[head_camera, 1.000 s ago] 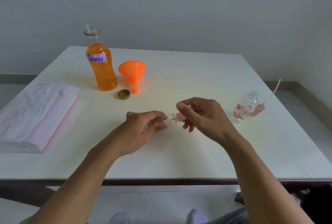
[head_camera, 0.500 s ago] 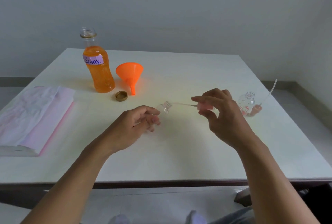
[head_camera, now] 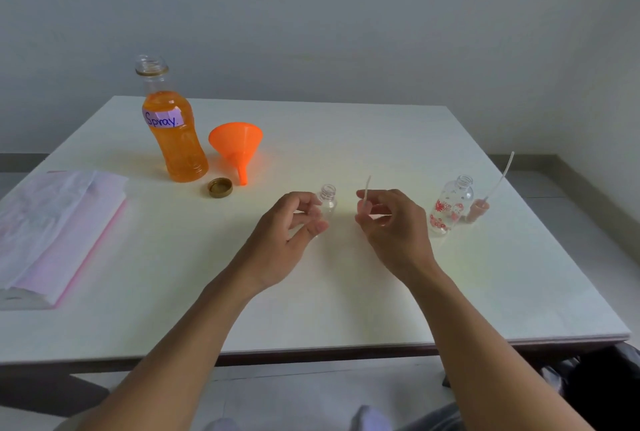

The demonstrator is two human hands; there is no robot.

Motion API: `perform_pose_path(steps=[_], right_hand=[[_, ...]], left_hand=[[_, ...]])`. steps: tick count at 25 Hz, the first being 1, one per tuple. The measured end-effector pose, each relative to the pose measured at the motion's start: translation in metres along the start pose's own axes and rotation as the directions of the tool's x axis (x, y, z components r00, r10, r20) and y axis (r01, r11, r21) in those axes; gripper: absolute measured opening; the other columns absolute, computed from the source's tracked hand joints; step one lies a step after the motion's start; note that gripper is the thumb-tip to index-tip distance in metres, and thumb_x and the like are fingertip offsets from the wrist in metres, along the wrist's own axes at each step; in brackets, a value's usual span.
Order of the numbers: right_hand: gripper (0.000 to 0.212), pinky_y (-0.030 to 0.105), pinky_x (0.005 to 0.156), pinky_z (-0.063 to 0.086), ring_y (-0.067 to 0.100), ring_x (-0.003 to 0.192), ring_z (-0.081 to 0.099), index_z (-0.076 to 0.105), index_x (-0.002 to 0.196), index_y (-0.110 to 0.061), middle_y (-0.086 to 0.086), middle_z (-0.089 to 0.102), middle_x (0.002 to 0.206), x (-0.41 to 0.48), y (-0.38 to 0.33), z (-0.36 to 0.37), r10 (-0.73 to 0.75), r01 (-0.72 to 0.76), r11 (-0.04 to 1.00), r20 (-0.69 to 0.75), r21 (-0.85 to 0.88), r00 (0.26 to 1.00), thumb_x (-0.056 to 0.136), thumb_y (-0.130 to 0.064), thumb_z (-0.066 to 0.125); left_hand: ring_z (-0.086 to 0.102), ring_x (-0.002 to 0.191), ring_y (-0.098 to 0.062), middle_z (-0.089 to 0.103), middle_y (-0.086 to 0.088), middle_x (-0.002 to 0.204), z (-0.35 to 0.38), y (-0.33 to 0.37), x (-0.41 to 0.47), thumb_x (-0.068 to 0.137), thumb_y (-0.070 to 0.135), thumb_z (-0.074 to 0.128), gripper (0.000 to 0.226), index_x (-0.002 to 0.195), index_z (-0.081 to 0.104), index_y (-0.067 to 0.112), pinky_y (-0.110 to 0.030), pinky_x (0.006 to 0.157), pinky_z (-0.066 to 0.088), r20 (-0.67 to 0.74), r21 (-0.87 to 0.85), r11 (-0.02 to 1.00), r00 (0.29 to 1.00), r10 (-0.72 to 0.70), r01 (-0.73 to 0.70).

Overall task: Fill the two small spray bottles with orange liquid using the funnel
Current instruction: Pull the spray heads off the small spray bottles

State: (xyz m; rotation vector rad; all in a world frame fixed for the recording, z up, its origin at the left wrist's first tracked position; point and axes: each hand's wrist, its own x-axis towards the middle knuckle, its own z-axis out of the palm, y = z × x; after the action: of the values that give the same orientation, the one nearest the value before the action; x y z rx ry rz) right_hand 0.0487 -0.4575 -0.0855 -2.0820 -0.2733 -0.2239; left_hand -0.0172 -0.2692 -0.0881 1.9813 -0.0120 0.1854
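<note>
At mid-desk the small clear plastic spray bottle stands upright, neck open, empty, apparently readied for filling; fingers of the left hand curl beside it, grip or mere touch not discernible. Fingers of the right hand pinch the pump's thin white dip tube, tip up, off the white desk. Farther back the orange plastic funnel lies on its side beside the open bottle of orange liquid.

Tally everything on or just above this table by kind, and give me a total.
Large bottle of orange liquid: 1
Orange funnel: 1
Gold cap: 1
Small spray bottles: 2
Spray heads with tubes, one lying loose, one pinched in the right hand: 2
Pink-and-white packet: 1
Total: 8
</note>
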Motion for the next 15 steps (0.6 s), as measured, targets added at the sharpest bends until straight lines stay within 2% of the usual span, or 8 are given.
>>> perform_pose_path(steps=[3,6,10,13,15], right_hand=[[0.008,0.008,0.063,0.049,0.003,0.075,0.068,0.073,0.099,-0.023,-0.009,0.071,0.103,0.002,0.008,0.001,0.018,-0.019,0.999,-0.024,-0.032,1.000,0.096,-0.021,0.065],[0.014,0.010,0.063,0.049,0.005,0.073,0.067,0.071,0.108,-0.021,-0.005,0.072,0.094,0.003,0.013,0.003,0.026,-0.027,1.000,-0.031,-0.012,0.999,0.095,-0.022,0.068],[0.017,0.008,0.065,0.047,0.007,0.079,0.066,0.070,0.109,-0.018,-0.001,0.071,0.097,0.006,0.014,0.008,0.019,-0.020,0.999,-0.030,-0.037,0.999,0.092,-0.018,0.070],[0.027,0.008,0.066,0.043,0.006,0.084,0.064,0.068,0.117,-0.018,-0.001,0.069,0.098,0.004,0.011,0.005,0.037,-0.038,0.997,-0.021,-0.070,0.999,0.092,-0.027,0.071],[0.038,0.014,0.068,0.044,0.009,0.087,0.062,0.064,0.124,-0.020,-0.001,0.067,0.102,0.002,0.011,0.000,0.069,-0.070,0.992,-0.007,-0.110,0.998,0.091,-0.036,0.072]], left_hand=[[0.058,0.116,0.000,0.066,0.015,0.119,0.010,-0.004,0.004,0.093,0.031,0.064,0.030,0.122,0.056,0.026,-0.030,0.102,0.046,-0.007,0.078,0.997,1.000,0.028,-0.028],[0.059,0.111,-0.005,0.067,0.020,0.117,0.013,-0.008,0.005,0.092,0.037,0.064,0.033,0.123,0.056,0.031,-0.039,0.103,0.045,-0.013,0.156,0.987,0.999,0.038,-0.036],[0.062,0.104,-0.003,0.067,0.021,0.116,0.016,-0.007,0.004,0.091,0.040,0.065,0.036,0.125,0.056,0.030,-0.042,0.102,0.045,-0.021,0.194,0.980,0.999,0.045,-0.040],[0.058,0.110,-0.007,0.063,0.021,0.120,0.018,-0.007,-0.001,0.089,0.044,0.066,0.045,0.130,0.053,0.032,-0.040,0.101,0.047,-0.032,0.274,0.962,0.999,0.032,-0.022],[0.054,0.117,-0.010,0.059,0.017,0.122,0.018,-0.007,-0.004,0.086,0.044,0.070,0.058,0.137,0.047,0.032,-0.035,0.101,0.046,-0.035,0.326,0.945,0.999,0.015,-0.002]])
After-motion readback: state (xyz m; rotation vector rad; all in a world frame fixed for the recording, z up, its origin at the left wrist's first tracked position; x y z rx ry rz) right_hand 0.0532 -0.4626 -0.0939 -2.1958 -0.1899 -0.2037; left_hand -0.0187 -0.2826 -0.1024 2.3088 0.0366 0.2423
